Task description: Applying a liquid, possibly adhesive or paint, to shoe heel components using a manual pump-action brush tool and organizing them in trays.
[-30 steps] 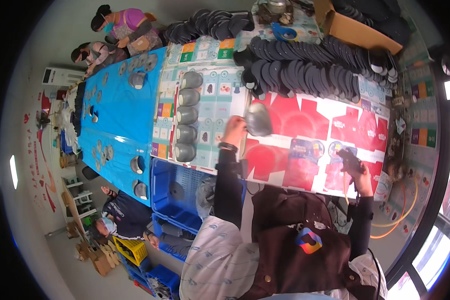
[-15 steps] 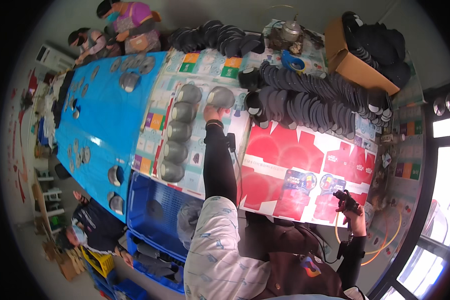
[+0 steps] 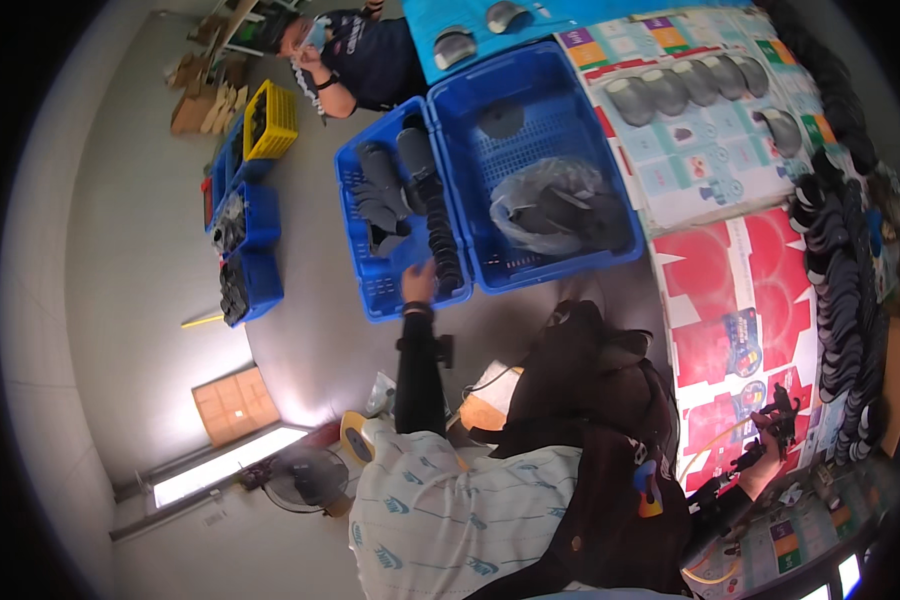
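And we've swung round! Half a second ago our left hand [image 3: 418,286] was at the grey rounded piece [image 3: 778,133]; now that piece sits at two o'clock on the surface [image 3: 670,190], just beside the row of five [image 3: 697,84]. The hand's in the narrow blue crate [image 3: 378,295] at eleven, near stacked dark pieces [image 3: 440,238]; its opening and hold, we can't tell. At four, our right hand [image 3: 767,447] stays wrapped around the black tool [image 3: 785,420].

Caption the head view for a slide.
Left hand at a blue crate of dark curved pieces; right hand holding a black tool.
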{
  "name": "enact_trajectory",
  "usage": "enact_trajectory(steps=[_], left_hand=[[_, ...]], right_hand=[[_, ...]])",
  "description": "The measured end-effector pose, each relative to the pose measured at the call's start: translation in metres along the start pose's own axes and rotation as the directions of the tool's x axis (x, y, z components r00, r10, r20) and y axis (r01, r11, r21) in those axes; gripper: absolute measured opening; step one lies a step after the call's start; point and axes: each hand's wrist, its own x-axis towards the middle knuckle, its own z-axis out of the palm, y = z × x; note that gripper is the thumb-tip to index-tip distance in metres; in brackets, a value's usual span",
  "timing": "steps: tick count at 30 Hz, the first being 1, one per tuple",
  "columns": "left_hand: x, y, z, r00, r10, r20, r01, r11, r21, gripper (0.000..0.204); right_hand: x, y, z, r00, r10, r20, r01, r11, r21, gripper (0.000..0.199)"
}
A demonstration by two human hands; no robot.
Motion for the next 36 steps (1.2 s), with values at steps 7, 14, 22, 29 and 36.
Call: enact_trajectory(steps=[7,14,22,29,36], left_hand=[[0.132,-0.085,-0.078,0.762,-0.638,-0.115,0.502,0.693,-0.517,0.079],[0.28,-0.12,-0.021,0.619,-0.785,0.028,0.646,0.488,-0.587,0.109],[0.364,-0.191,-0.014,0.51,-0.833,0.213,0.73,0.289,-0.62,0.051],[0.302,-0.221,-0.074,0.666,-0.701,0.255,0.743,0.593,-0.31,0.035],[0.193,-0.214,-0.215,0.954,-0.188,0.232,0.176,0.982,0.073,0.036]], right_hand=[[-0.032,-0.006,0.034,0.968,0.072,-0.239,-0.078,0.997,-0.013,0.025],[-0.058,0.011,0.065,0.993,0.018,-0.113,-0.022,0.999,-0.038,0.031],[-0.055,0.049,0.076,0.989,-0.049,-0.138,0.053,0.998,0.03,0.031],[-0.075,0.017,0.116,0.982,-0.034,-0.185,0.01,0.991,-0.131,0.027],[-0.053,-0.005,0.115,0.998,0.016,0.06,-0.01,0.994,-0.108,0.027]])
